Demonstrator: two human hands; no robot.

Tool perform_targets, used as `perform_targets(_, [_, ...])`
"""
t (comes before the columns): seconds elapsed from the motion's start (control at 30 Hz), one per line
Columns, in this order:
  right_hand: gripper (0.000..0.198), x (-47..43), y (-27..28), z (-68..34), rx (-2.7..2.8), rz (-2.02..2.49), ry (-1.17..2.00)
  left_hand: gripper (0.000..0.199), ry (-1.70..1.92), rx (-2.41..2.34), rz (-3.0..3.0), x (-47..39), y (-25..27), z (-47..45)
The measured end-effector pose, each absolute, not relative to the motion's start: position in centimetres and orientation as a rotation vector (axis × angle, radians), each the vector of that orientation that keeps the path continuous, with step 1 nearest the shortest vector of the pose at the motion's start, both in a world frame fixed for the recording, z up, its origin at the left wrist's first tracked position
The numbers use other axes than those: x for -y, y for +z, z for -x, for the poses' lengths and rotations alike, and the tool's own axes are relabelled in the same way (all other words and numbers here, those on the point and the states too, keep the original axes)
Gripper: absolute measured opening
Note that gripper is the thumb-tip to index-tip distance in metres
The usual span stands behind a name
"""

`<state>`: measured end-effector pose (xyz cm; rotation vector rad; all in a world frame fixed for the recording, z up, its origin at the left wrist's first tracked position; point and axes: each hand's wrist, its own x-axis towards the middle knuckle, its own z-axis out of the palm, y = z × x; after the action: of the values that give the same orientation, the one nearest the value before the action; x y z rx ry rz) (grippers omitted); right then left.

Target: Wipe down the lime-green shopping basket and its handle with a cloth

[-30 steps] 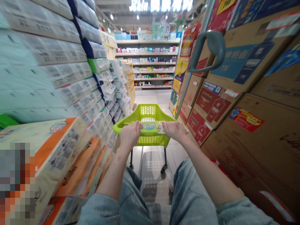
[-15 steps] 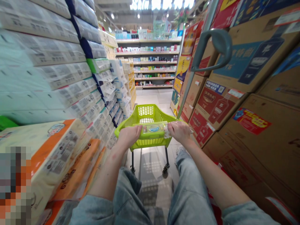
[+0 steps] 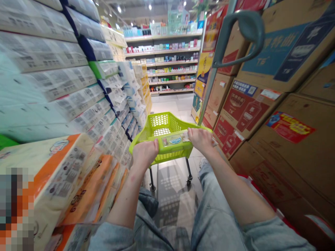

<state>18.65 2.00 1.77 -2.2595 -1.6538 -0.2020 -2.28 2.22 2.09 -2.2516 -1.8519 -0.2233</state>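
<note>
A lime-green shopping cart (image 3: 169, 157) stands in front of me on dark legs with small wheels. Its perforated basket shows nothing inside. My left hand (image 3: 145, 151) is wrapped round the left part of the cart's handle. Round the right part is my right hand (image 3: 202, 139), fingers closed; a bit of pale, crinkled material sticks out beside it. Between the hands, a clear panel with a blue-and-white label (image 3: 175, 139) covers the handle. A grey pole with a loop-shaped handle (image 3: 217, 62) rises beyond my right hand; where its foot joins is hard to make out.
Wrapped paper packs (image 3: 62, 83) are stacked high along the left, with orange-and-cream packs (image 3: 65, 170) closer by. Cardboard cartons (image 3: 282, 136) wall the right side. Tiled floor (image 3: 178, 104) leads between them to shelves of small boxed goods (image 3: 172, 52).
The cart has turned slightly, its right side now higher in view. The packs and cartons on both sides have slid closer past me. Both hands keep their grip on the handle.
</note>
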Motion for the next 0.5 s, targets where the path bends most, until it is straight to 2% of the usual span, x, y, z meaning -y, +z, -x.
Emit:
perform_targets(0.27, [0.036,-1.4,1.7,-14.7,1.645,2.079,-0.283,0.067,-0.266,1.878,2.207,-2.2,1.8,2.1])
perform_targets(0.5, [0.03,-1.4,1.4,-15.0,1.704,1.959,-0.241,0.067,-0.311,1.88,2.197,-2.1,1.6,1.9])
